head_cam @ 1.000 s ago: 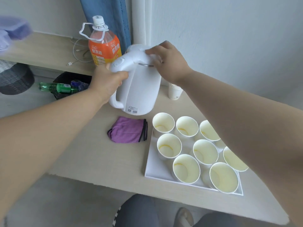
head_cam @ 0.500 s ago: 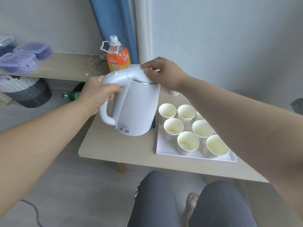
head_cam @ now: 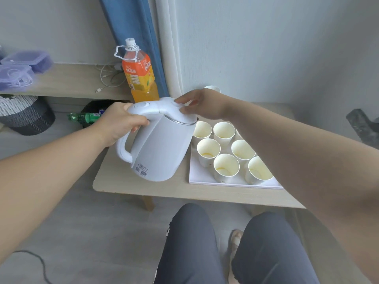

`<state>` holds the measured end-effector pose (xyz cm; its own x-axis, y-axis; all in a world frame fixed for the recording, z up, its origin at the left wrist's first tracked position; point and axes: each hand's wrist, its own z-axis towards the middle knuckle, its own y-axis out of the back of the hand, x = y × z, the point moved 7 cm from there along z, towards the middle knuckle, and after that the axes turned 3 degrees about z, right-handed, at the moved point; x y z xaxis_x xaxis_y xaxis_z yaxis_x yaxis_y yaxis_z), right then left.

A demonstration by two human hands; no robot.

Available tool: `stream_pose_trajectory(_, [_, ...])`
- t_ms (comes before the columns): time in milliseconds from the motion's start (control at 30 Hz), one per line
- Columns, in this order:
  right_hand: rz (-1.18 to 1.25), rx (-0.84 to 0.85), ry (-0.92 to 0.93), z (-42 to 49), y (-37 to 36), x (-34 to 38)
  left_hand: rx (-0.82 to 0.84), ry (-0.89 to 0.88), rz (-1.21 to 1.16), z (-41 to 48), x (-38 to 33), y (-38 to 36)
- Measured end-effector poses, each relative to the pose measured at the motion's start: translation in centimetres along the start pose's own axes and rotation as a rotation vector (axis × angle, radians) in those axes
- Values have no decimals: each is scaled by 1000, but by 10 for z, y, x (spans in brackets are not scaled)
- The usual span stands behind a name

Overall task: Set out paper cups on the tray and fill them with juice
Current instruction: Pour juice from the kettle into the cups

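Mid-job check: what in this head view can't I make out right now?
All in the head view.
Inside of the kettle: closed lid and opaque wall hide any level.
Paper cups: those at the right of the tray lie under the right forearm, so no full count.
Cup by the wall: the right hand hides all but its rim.
Purple boxes: blurred, at the left edge.

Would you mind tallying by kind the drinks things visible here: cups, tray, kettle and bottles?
tray: 1
paper cups on it: 7, one mostly hidden
paper cup rim behind the right hand: 1
white kettle: 1
juice bottle: 1
green bottle: 1
Total: 12
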<state>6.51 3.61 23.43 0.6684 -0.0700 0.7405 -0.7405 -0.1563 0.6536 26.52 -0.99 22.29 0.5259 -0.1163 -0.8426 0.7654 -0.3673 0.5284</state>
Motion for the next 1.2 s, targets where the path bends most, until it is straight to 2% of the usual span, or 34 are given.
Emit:
stream_pose_trajectory(600, [-2,56,-60,40,9,-40,18,69,101,50,2,-22])
stream_pose_trajectory(1200, [48,71,-88,50,7,-62,58,70,258,59,-11,-29])
